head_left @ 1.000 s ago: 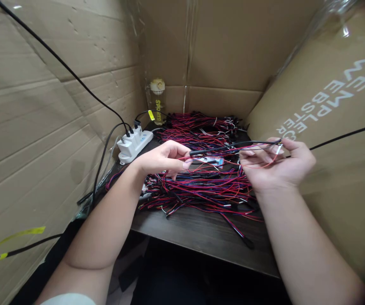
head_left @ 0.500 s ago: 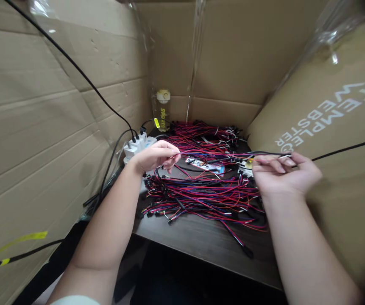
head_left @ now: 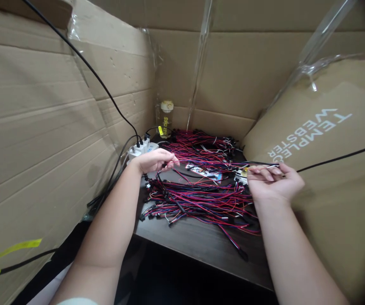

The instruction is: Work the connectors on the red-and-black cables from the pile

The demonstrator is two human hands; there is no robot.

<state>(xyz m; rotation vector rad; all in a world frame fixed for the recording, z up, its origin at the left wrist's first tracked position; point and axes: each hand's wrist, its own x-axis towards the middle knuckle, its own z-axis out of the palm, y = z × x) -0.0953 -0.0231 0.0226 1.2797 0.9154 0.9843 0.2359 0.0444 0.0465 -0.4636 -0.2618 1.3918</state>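
A thin red-and-blue wire harness (head_left: pixel 207 162) is stretched between my two hands, above the table. My left hand (head_left: pixel 158 161) is closed in a pinch on its left end. My right hand (head_left: pixel 274 180) is closed around the other end, where black sleeving and a white-tipped wire show at the fingers. Beneath lies a front bundle of red, blue and black wire harnesses (head_left: pixel 201 197) with small black connectors. Behind is a second bundle (head_left: pixel 198 142). A printed blue-and-white strip (head_left: pixel 203 171) sits between the bundles.
White plugs in a power strip (head_left: pixel 142 148) stand left of the wires, with a black cable (head_left: pixel 106 87) rising from them. A bottle with a cream lid (head_left: pixel 167 116) stands at the back. Cardboard walls (head_left: pixel 233 72) enclose the dark table (head_left: pixel 195 243). A black cable (head_left: pixel 341 156) crosses at right.
The camera view has shifted, so the surroundings appear lower. Both hands keep hold of the wire harness, still drawn out between them; my right hand appears slightly further left.
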